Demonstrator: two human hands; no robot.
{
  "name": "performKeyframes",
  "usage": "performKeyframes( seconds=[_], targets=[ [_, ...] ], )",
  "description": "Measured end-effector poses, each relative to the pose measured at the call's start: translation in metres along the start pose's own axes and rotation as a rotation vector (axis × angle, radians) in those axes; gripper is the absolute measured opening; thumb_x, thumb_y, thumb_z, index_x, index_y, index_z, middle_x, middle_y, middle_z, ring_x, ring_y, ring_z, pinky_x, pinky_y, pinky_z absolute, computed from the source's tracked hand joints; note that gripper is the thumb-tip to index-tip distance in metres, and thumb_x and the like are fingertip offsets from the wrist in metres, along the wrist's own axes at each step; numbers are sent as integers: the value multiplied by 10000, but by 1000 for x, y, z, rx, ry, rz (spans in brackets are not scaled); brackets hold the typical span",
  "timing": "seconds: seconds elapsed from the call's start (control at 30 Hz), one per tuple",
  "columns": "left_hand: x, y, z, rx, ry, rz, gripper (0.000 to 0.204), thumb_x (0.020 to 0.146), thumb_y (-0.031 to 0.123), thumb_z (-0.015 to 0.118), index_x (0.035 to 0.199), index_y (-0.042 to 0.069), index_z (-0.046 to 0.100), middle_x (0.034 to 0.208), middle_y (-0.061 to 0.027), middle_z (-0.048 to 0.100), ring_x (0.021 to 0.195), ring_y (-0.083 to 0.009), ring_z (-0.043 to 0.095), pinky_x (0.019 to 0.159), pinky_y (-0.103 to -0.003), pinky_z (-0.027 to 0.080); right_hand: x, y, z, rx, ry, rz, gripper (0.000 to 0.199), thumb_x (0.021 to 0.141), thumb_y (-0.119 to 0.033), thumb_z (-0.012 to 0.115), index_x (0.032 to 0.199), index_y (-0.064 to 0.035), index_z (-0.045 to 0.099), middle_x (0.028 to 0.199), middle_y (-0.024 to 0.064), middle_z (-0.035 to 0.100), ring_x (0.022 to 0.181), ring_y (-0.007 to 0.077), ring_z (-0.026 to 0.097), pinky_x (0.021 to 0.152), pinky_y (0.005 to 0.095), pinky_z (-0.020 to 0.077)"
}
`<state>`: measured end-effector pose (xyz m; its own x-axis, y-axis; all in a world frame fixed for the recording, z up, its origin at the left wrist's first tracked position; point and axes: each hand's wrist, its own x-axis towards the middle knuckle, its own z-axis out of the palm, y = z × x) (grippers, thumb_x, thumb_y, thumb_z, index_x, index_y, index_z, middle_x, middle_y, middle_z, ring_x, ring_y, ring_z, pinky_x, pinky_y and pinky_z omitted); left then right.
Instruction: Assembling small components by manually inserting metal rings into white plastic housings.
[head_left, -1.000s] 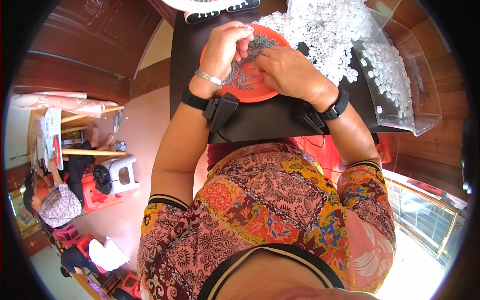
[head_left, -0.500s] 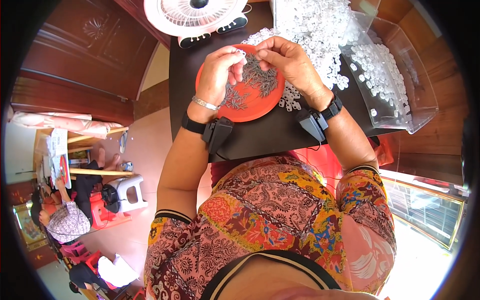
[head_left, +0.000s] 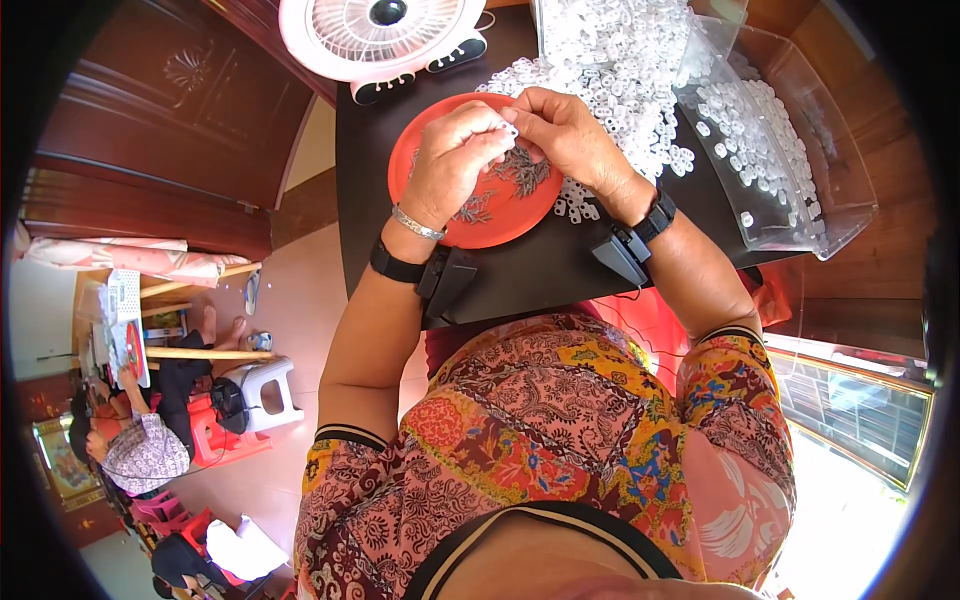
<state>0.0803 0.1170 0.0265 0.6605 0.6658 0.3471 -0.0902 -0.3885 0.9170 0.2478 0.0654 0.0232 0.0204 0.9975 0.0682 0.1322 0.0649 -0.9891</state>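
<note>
Head-worn fisheye, looking down from close above tabletop (head_left: 540,268).

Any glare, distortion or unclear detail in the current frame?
Head view: the lower right is washed out to white around the gold-framed glass panel; head view: dark fisheye rim all round, with the near edge of the dark table bowed; head view: the small white piece at the fingers lacks fine detail.

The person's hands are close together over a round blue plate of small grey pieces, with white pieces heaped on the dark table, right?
Not quite: the head view shows the round plate is orange-red, not blue. The rest holds: the left hand and right hand are close together over the small grey pieces, and white pieces are heaped on the dark table.
</note>
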Motion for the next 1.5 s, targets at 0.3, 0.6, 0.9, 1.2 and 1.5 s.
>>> performKeyframes(
  seconds=[0.3, 0.6, 0.9, 1.2, 1.5],
  targets=[
    [0, 7, -6, -378, 31, -259, 185, 856, 160, 520, 785, 5, 590, 732, -52, 590, 604, -114, 532, 551, -217, 385, -4, 0, 5, 46, -112, -87, 214, 960, -223, 503, 874, -35, 559, 723, -32, 518, 647, 47, 458, 592, 203, 404],
    [0, 3, -8, -430, 78, -328, 176, 856, 171, 521, 754, 36, 570, 693, -40, 576, 576, -116, 526, 527, -220, 374, -4, 2, 7, -100, -33, -191, 139, 935, -140, 531, 914, -4, 554, 757, -16, 542, 683, 55, 480, 623, 210, 424],
    [-1, 5, -5, -438, 89, -361, 173, 862, 179, 518, 769, 40, 566, 671, -39, 564, 550, -110, 516, 497, -212, 362, -5, 2, 6, -236, 22, -227, 176, 885, -191, 556, 894, -19, 590, 672, 90, 601, 621, 189, 587, 596, 317, 462],
    [0, 3, -10, -375, 91, -330, 172, 858, 173, 513, 771, 35, 568, 639, -34, 543, 528, -111, 503, 488, -210, 353, -5, 1, 4, -392, 37, -308, 220, 938, -209, 501, 854, -9, 537, 633, 45, 543, 596, 124, 528, 563, 283, 435],
    [3, -6, -18, -321, 250, -273, 178, 843, 188, 539, 754, 41, 584, 654, -16, 559, 546, -111, 522, 499, -217, 355, -9, 3, 15, -900, 17, -581, 96, 770, -105, 625, 859, -71, 609, 819, 95, 587, 762, 295, 591, 650, 374, 488]
  ],
)
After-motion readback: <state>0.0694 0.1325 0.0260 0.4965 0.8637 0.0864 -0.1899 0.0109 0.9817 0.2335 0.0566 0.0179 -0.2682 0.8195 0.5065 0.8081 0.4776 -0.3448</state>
